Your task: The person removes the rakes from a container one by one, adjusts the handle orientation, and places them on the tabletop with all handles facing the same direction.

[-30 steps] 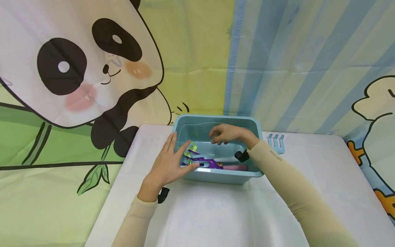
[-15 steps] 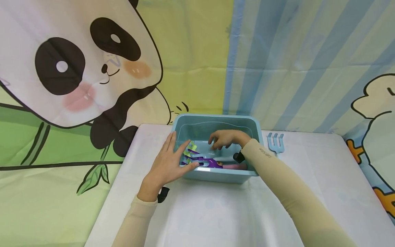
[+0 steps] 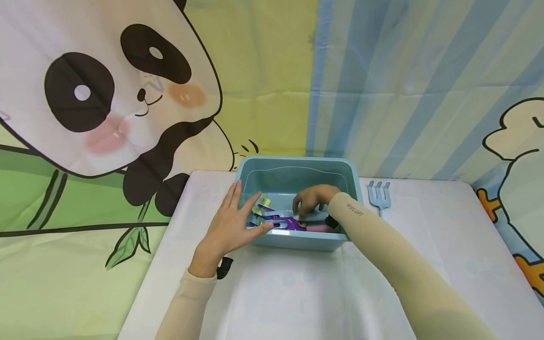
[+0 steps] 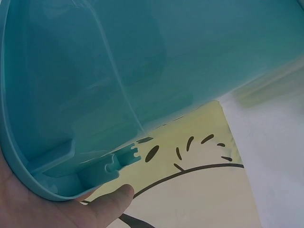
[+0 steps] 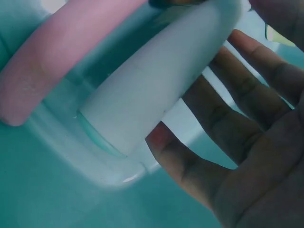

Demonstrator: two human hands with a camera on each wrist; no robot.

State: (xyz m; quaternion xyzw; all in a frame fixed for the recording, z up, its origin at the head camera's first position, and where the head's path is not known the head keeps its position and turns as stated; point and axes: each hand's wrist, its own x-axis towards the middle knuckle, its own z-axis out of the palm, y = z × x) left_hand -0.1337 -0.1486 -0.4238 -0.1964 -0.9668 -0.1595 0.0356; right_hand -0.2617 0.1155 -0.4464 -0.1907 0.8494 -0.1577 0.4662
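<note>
A light-blue plastic bin (image 3: 297,242) stands at the back of the white table. My left hand (image 3: 227,224) lies at its front left corner, fingers spread and touching the rim. Down inside the bin is my right hand (image 3: 313,198), fingers pointing downward. In the right wrist view, those fingers (image 5: 237,95) lie along one side of a pale handle (image 5: 152,85), fingertips right at its edge and the thumb near its far end. Beside that handle runs a purple tool (image 3: 293,224) with a pink handle (image 5: 52,61). A yellow-green piece (image 3: 260,206) sits at the bin's left end.
On the table right of the bin lies a light-blue toy fork (image 3: 379,196), partly hidden by the right sleeve (image 3: 374,245). Behind the table (image 3: 289,293) hangs a printed cloth (image 3: 263,94) with a panda. A molded clip piece (image 4: 102,171) shows at the bin's corner.
My right hand has moved lower and nearer the front of the bin, over to the pale handle. The left hand has stayed at the rim.
</note>
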